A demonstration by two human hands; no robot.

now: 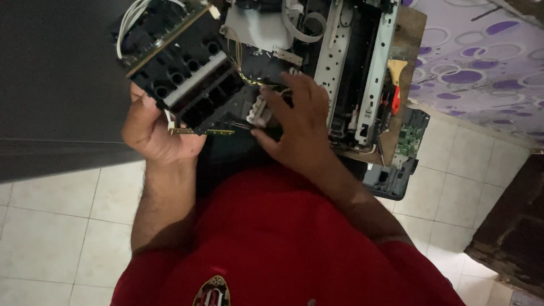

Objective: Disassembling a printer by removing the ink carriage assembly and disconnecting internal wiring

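The carriage is a chunky black plastic block, looks like a printer's ink carriage, with a row of round sockets along its top and a pale strip running across the middle. It's tilted, its far-left corner up and its near-right end dipping down toward the open printer frame. A green circuit board sits along its far-left edge, with white wires looping off the far end. A thin gold-coloured strip runs along its near edge. At its right end there's a small white connector piece with yellowish wires trailing away to the far side. It sits left of centre, held up off the bench.
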